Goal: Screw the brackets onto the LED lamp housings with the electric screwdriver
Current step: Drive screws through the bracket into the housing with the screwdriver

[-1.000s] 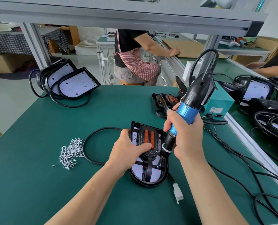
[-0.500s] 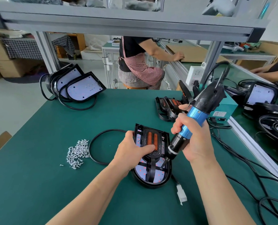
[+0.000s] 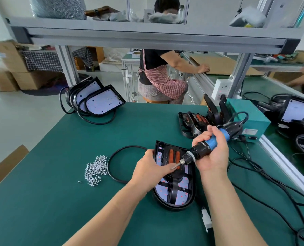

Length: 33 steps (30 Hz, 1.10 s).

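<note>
Green matting covers the bench (image 3: 59, 192), where I see the LED lamp housing (image 3: 183, 196) lying flat, its black bracket (image 3: 173, 189) across it. The left hand (image 3: 151, 172) curls over the housing's upper left edge, thumb just beside the bit tip. The right hand (image 3: 213, 155) wraps tightly round the electric screwdriver (image 3: 212, 142), which is tilted almost level with its bit pointing left. Loose screws (image 3: 95, 170) lie heaped further left.

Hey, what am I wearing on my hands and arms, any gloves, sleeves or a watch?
Nothing visible. The left hand and right hand are ungloved, with no rings showing, and both forearms are bare down to the frame's edge: no sleeves, watch or bands.
</note>
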Each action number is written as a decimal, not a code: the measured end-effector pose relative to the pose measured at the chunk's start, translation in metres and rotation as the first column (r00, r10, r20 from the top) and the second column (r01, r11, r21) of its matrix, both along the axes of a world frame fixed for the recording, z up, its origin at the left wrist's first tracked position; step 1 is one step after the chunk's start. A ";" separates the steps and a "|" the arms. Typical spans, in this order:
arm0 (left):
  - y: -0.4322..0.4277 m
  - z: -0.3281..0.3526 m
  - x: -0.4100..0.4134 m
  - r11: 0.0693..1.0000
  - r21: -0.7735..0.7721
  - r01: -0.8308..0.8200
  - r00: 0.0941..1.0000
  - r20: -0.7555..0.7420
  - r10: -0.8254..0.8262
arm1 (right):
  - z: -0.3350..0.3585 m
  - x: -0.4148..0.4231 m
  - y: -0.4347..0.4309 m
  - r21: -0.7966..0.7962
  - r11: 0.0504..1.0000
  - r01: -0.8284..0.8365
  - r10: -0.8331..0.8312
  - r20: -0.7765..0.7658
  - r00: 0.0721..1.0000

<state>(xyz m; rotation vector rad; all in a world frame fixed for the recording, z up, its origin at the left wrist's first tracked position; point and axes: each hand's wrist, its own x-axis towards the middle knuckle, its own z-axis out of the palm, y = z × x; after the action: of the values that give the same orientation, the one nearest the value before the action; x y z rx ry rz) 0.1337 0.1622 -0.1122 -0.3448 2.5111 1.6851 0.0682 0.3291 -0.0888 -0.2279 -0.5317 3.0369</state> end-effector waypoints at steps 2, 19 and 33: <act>-0.002 -0.002 -0.001 1.000 -0.018 0.005 1.000 -0.014 -0.006 | -0.010 -0.003 0.001 -0.078 0.997 -0.017 0.019 0.027 0.999; -0.137 0.026 0.026 0.743 -0.669 -0.022 0.996 0.053 0.077 | -0.016 -0.008 0.002 -0.010 1.000 -0.026 0.027 0.044 0.999; -0.139 0.026 0.031 0.646 -0.746 0.159 0.975 0.221 0.015 | -0.020 -0.007 0.004 0.022 0.999 -0.029 0.028 0.026 0.999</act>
<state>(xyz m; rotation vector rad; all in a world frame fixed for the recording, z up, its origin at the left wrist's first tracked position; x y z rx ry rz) 0.1645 0.0236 -0.0863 -0.4329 2.8707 0.4118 0.0616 0.3329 -0.1086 -0.2614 -0.5750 3.0577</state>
